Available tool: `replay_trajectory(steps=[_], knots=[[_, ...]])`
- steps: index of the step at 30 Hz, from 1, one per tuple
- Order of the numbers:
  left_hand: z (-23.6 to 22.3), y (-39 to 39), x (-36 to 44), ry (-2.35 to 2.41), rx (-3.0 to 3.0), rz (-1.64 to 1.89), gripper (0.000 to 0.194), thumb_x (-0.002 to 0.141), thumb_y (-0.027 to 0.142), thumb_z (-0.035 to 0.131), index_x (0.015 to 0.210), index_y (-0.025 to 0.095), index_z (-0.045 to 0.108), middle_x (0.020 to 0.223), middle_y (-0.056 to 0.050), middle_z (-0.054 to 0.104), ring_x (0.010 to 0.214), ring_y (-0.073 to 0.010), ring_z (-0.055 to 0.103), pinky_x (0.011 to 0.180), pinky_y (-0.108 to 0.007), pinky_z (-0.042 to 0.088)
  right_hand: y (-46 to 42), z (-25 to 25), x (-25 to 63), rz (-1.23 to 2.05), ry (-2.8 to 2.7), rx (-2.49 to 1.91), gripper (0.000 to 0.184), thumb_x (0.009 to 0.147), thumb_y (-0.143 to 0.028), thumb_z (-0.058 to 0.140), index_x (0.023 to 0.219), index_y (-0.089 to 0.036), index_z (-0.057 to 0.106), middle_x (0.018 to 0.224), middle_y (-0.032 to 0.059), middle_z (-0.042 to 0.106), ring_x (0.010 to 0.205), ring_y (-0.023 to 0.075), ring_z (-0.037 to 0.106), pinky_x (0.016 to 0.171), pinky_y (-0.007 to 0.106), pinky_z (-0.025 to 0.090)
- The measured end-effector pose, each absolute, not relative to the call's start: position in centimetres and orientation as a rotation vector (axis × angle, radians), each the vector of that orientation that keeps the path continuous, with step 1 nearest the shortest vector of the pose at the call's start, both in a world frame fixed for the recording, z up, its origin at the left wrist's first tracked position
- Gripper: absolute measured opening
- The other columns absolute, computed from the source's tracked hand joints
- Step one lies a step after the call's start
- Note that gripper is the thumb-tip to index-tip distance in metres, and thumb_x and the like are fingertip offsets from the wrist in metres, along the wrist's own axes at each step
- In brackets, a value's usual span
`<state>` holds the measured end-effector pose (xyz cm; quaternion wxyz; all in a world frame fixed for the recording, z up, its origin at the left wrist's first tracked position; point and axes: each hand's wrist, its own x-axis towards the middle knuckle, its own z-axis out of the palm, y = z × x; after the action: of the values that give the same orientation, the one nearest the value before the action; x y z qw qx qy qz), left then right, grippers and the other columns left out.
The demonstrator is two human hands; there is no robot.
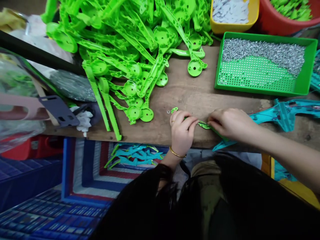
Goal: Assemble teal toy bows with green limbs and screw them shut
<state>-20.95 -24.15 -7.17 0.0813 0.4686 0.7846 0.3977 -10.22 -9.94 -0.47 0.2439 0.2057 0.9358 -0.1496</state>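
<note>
Lying near front of brown wooden bench (190, 91): slim bright-green plastic part (204, 125). Left hand (183, 126) fingers closed on it; right hand (228, 122) fingers bunched at its right end, exact pinch hidden. Probably light, stiff, slick; hold near both ends.

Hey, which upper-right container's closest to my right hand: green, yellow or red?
The green tray, partly covered with metal pieces, is nearest your right hand; the yellow bin and red tub stand farther back.
</note>
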Motion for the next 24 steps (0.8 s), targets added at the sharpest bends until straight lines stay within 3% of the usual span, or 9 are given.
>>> replay_trajectory(steps=[7,24], knots=[[-7.0,-23.3,-20.8,2.309,1.415,1.22,0.009,0.087,0.02,0.063,0.083,0.02,0.071,0.088,-0.003,0.063,0.094,-0.0186,0.055,0.098,-0.04,0.041,-9.2,-0.4,-10.1,-0.469,2.514,0.58,0.029,0.09,-0.032,0.041,0.089,-0.021,0.068,0.089,0.0072,0.073,0.076,0.0217,0.065,0.059,0.031,0.028],[-7.0,-23.5,-21.5,2.266,1.48,1.213,0.007,0.086,0.021,0.065,0.084,0.02,0.072,0.087,-0.001,0.064,0.089,-0.0162,0.057,0.099,-0.041,0.042,-10.1,-0.7,-9.9,-0.497,2.508,0.643,0.033,0.093,-0.035,0.034,0.094,-0.021,0.065,0.096,0.0083,0.073,0.079,0.024,0.067,0.056,0.03,0.029]])
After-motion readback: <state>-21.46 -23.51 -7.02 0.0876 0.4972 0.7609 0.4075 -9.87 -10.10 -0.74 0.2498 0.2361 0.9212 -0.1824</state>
